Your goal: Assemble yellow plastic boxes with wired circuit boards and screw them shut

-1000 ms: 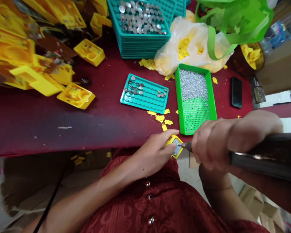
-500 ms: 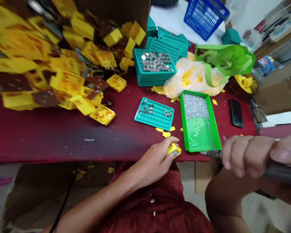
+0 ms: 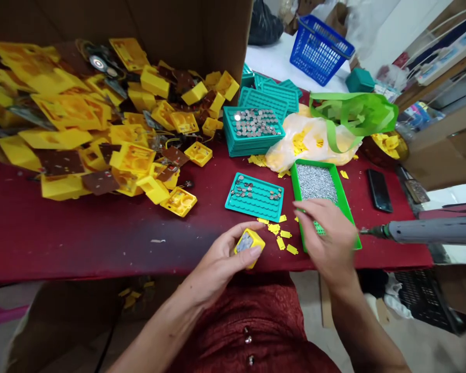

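Note:
My left hand (image 3: 225,259) is closed around a small yellow plastic housing (image 3: 248,244) at the table's near edge, thumb on its side. My right hand (image 3: 328,238) is free, fingers spread, hovering over the near end of the green screw tray (image 3: 344,199). A grey electric screwdriver (image 3: 423,230) hangs unsupported by any hand to the right, tip pointing left. Small yellow tabs (image 3: 281,235) lie between the two hands. A teal button-cell tray (image 3: 254,197) sits just beyond them.
A big heap of yellow housings and brown boards (image 3: 101,129) fills the left of the red table (image 3: 81,228). Stacked teal trays (image 3: 254,129), a plastic bag of yellow parts (image 3: 310,140), a green bag (image 3: 353,111), a black phone (image 3: 379,190) and a blue basket (image 3: 320,49) stand further back.
My right hand has let go of the screwdriver and moved left over the green tray. My left hand has turned the yellow housing and shifted slightly left. The camera has tilted up.

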Tool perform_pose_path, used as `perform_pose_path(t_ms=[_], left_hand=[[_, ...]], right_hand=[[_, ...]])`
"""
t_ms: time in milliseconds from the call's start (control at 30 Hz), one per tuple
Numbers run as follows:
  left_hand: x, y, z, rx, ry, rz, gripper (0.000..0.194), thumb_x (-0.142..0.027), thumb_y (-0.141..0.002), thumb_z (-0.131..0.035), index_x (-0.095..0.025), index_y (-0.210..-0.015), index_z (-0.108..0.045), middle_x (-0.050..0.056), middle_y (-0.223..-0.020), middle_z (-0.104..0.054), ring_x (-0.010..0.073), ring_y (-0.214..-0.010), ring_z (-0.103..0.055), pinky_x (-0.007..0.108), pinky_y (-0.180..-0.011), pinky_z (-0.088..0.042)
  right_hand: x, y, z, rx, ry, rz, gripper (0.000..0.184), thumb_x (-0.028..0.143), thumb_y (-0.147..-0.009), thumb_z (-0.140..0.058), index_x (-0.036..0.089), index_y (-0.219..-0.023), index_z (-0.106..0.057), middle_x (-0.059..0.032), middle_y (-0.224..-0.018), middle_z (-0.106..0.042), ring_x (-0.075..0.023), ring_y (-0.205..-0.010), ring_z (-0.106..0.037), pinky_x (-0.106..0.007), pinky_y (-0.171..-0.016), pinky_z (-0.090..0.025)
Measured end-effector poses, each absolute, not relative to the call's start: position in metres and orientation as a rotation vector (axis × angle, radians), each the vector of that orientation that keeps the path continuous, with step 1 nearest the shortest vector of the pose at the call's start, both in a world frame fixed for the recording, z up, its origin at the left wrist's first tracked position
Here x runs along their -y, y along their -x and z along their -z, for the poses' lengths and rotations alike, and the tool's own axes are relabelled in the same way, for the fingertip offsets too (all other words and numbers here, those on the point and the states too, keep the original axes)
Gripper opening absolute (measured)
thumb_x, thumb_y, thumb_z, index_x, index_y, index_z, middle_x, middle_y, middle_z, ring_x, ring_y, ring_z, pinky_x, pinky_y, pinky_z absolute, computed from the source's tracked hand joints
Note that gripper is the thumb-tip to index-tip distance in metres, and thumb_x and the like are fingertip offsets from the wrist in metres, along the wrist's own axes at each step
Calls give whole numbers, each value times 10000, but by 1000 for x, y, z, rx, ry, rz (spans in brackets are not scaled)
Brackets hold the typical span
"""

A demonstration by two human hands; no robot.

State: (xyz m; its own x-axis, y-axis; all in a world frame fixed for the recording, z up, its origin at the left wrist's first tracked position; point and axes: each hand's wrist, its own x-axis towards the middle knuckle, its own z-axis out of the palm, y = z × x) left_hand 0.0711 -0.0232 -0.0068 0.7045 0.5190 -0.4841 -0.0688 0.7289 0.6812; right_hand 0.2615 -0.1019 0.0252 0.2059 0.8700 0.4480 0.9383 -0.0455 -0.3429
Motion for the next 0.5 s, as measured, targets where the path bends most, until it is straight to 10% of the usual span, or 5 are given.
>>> perform_pose_path(t_ms=[500], left_hand=[[10,-70,17,-682,-461,-523,393,-363,-768,-791,-116,-1070,-743,132,-1042,-749,192,-878,-668,254,-677,-574]], right_hand=[[47,-264,32,2096,2338,279,263,75,-935,-435,122,-889,-690,-145,-881,-651,-230,-802,-505,-341,-705,-396]])
